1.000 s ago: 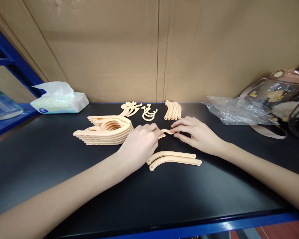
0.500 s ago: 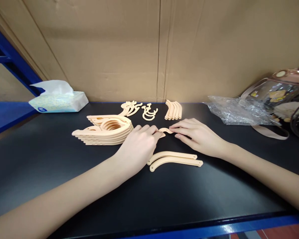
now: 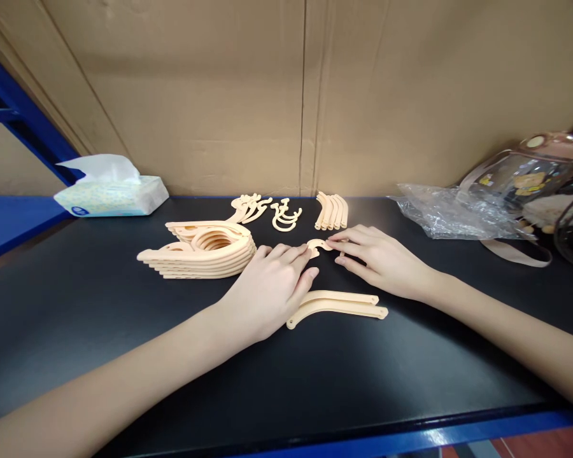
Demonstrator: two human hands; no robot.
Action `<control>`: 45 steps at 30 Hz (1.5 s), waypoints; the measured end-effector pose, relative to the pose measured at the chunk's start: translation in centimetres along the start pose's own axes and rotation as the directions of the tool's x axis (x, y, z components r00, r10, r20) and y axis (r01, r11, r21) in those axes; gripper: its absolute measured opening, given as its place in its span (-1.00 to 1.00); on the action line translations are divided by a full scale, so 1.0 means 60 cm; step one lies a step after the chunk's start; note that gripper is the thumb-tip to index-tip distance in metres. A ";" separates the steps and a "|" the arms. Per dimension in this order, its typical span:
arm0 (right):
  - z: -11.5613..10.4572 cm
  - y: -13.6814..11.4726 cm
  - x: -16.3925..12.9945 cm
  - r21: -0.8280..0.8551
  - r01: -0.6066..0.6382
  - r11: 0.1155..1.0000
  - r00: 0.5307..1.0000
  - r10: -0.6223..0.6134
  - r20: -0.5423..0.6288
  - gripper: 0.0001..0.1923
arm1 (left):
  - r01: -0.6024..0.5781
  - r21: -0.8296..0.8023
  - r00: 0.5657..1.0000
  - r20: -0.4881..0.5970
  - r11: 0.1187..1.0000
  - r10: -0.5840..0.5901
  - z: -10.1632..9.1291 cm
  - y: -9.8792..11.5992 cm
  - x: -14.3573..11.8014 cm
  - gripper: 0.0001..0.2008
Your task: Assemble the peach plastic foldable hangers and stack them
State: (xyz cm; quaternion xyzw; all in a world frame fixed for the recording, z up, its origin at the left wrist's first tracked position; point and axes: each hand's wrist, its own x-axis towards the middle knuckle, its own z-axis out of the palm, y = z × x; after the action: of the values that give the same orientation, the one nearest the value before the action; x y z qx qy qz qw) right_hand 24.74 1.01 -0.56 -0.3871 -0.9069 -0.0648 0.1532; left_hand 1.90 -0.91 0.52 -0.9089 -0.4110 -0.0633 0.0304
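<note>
Here, two hands [image 3: 277, 277] touch one curved piece [image 3: 319, 243].

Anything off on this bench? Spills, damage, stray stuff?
No spill or damage visible. Only slight oddity: a crumpled clear plastic bag lying loose at the right, a strap poking out beside it. It looks untidy against the neatly lined-up curved bars.

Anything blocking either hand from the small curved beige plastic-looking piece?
Nothing visible. The left hand and right hand both have fingertips at the small curved beige plastic-looking piece. Two long curved beige bars lie nearer the camera, not between.
</note>
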 end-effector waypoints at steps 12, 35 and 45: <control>-0.011 0.008 -0.001 0.051 -0.064 0.997 0.997 0.066 -0.047 -0.65 | 0.004 -0.035 1.000 -0.020 0.999 -0.005 0.007 -0.003 0.000 -0.49; -0.021 0.032 -0.005 -0.479 0.255 0.840 0.966 -0.239 0.096 -0.77 | -0.238 -0.262 0.966 0.036 0.935 0.256 -0.049 -0.002 -0.005 -0.75; -0.030 0.021 -0.004 0.178 -0.091 0.980 0.995 0.096 -0.020 -0.93 | -0.305 -0.240 0.934 0.112 0.922 0.338 -0.052 0.000 -0.014 -0.72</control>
State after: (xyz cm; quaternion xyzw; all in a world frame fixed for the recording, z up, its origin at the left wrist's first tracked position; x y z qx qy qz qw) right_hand 26.19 1.31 1.06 -0.4131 -0.8877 0.0178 0.2027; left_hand 1.05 -1.88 3.51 -0.9640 -0.2476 -0.0330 -0.0910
